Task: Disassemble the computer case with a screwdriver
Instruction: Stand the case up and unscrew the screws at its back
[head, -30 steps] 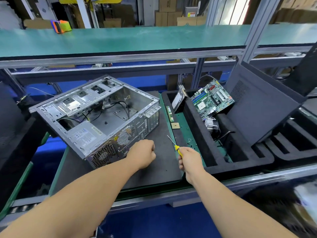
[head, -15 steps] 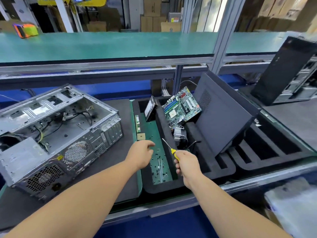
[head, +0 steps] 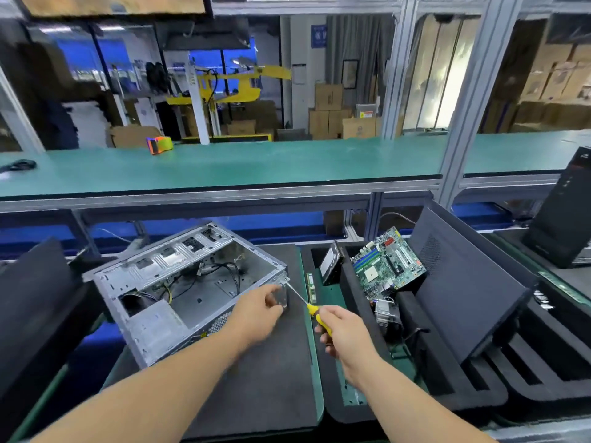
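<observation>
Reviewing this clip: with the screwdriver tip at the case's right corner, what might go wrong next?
1. The screwdriver in the right hand meets the computer case at a slant, so its tip might slip off.
2. The left hand rests at that same corner, close to the tip; a slip could jab its fingers.
3. Loose cables lie inside the case and might snag.

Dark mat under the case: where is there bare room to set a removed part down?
The dark mat is bare in front of the computer case, between the two forearms. The long green shelf behind is mostly bare. It is crowded at the case's right corner, where the left hand and screwdriver meet, and in the foam tray.
</observation>
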